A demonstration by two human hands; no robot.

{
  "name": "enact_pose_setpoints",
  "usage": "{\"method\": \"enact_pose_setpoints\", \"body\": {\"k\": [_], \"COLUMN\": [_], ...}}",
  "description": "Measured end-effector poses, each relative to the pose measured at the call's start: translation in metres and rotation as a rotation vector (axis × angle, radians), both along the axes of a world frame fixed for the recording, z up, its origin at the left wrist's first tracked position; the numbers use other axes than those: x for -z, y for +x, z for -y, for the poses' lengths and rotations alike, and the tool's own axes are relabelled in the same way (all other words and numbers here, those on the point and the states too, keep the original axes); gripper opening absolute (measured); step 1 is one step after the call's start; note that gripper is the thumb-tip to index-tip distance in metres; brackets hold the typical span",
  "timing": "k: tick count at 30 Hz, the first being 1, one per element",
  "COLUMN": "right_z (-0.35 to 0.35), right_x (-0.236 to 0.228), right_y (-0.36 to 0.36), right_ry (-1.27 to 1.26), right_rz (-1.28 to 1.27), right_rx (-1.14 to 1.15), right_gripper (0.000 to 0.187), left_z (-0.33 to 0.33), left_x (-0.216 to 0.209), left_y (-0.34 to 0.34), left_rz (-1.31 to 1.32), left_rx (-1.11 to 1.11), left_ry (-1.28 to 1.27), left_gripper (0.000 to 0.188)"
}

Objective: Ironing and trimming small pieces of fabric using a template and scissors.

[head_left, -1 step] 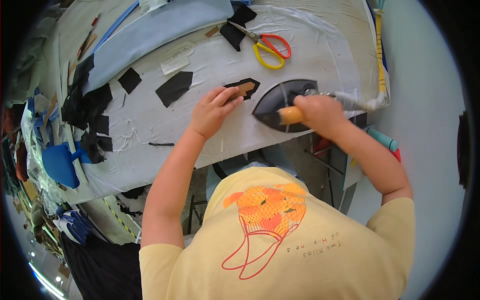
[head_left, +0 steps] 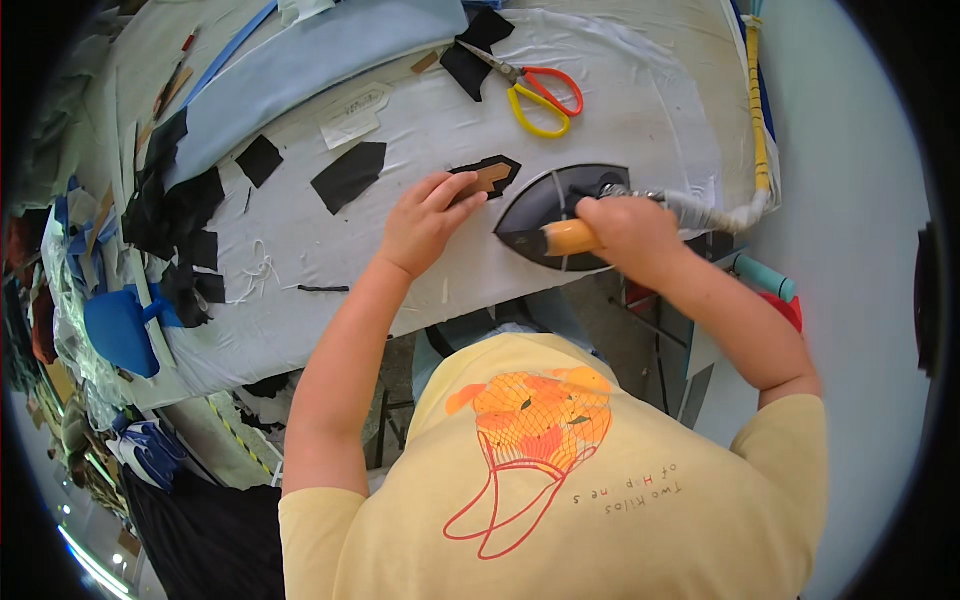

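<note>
My left hand is closed at the near-left end of a brown template, its fingertips pressing on it. The template lies on a slightly larger black fabric piece, whose dark border shows around its pointed right end; my fingers cover the other end. Just to the right, my right hand grips the orange handle of a dark iron. The iron's pointed tip faces left, apart from the fabric piece. A hose runs from the iron's back to the right. I cannot tell whether its sole touches the white cloth.
Scissors with red and yellow handles lie beyond the iron. Black fabric pieces, a pale paper pattern and light-blue fabric are spread over the white-covered table. A blue rounded object sits at the left edge.
The iron and my right hand have shifted slightly left and nearer to me. My left hand stays on the template.
</note>
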State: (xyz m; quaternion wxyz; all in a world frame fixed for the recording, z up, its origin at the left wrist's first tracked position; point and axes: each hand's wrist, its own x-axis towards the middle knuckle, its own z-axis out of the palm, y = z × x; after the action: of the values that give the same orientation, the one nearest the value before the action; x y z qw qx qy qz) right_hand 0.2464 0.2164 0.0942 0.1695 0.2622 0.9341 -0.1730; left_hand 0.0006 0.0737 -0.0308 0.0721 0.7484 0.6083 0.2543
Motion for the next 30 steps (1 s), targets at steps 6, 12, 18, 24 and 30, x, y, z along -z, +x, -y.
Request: {"method": "enact_pose_setpoints", "body": {"k": [6,12,18,24,30], "right_z": [0.04,0.054,0.072,0.057,0.02], "right_x": [0.012,0.007,0.015,0.015,0.014], "right_y": [-0.031,-0.062,-0.097,-0.086,-0.042], "right_ry": [0.068,0.077,0.153,0.061,0.045], "right_rz": [0.03,-0.04,-0.132,-0.115,-0.035], "right_rx": [0.068,0.16,0.11,0.027,0.133], "right_gripper": [0.029,0.035,0.027,0.024,0.027], "left_z": [-0.006,-0.01,-0.003,0.011,0.021], "left_x": [0.006,0.004,-0.023,-0.041,-0.035], "left_y": [-0.005,-0.021,-0.034,-0.045,-0.018], "left_rz": [0.18,0.394,0.534,0.545,0.408], "left_rx": [-0.025,-0.008,-0.339,-0.493,-0.378], "left_ry": [-0.013,-0.144,0.051,0.212,0.014], "left_gripper": [0.035,0.038,0.05,0.042,0.041]}}
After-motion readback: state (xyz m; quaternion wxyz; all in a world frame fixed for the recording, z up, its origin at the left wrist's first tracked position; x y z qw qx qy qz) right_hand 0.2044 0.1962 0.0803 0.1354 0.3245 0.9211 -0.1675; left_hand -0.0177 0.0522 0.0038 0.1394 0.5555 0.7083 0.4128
